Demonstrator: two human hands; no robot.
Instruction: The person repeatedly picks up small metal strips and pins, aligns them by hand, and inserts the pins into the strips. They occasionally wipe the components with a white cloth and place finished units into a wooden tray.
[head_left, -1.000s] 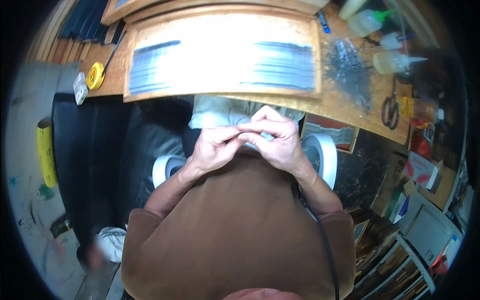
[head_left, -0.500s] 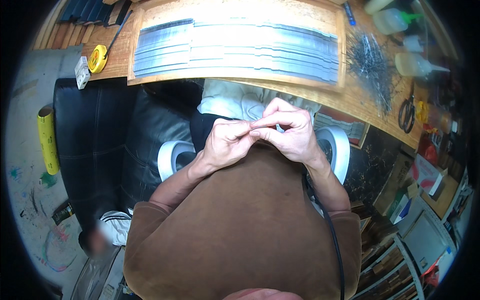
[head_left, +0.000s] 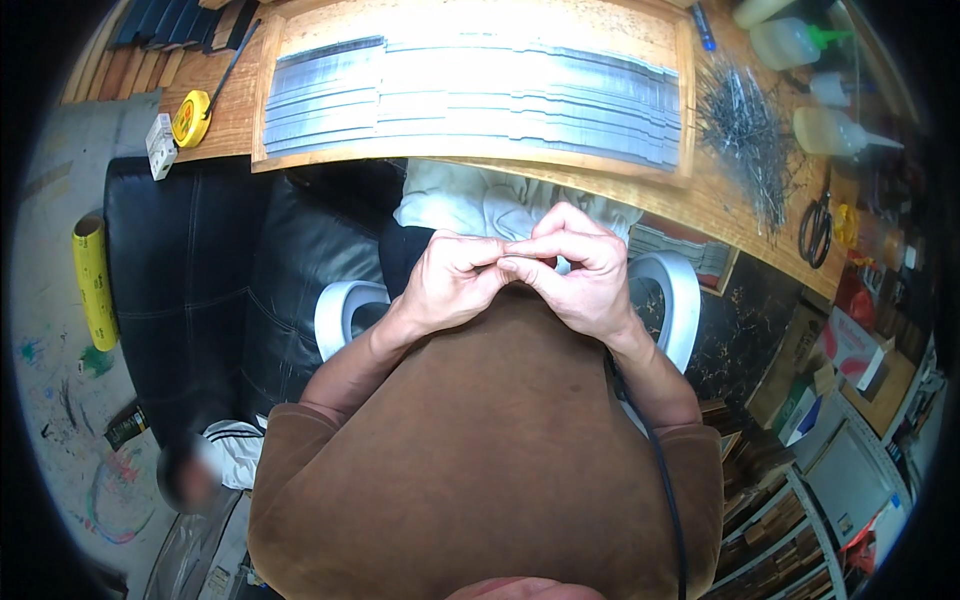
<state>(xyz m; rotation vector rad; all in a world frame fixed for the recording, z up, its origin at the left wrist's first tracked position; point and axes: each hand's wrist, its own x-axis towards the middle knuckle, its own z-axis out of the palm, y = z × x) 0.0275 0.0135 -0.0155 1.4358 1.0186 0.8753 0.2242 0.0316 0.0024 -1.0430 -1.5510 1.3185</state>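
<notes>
In front of my chest, my left hand (head_left: 450,283) and my right hand (head_left: 585,278) meet at the fingertips. Both are closed in a pinch. A thin dark sliver shows between them, too small and too covered to name. Beyond the hands, rows of grey metal-looking strips (head_left: 450,110) lie in a shallow wooden tray (head_left: 345,156) on the bench. A tangled heap of thin dark wire-like pieces (head_left: 745,135) lies right of the tray. Below the hands, a pale cloth (head_left: 450,200) is partly visible under the bench edge.
Black-handled scissors (head_left: 816,232), a blue marker (head_left: 704,30) and squeeze bottles (head_left: 828,132) lie at the bench's right. A yellow tape measure (head_left: 190,120) sits at its left. Chair arms (head_left: 335,315) flank me. A black sofa (head_left: 190,270) and another person's white striped sleeve (head_left: 236,452) are left.
Both hands stay pinched together at nearly the same spot. My left hand and the right fingers have shifted very slightly.
</notes>
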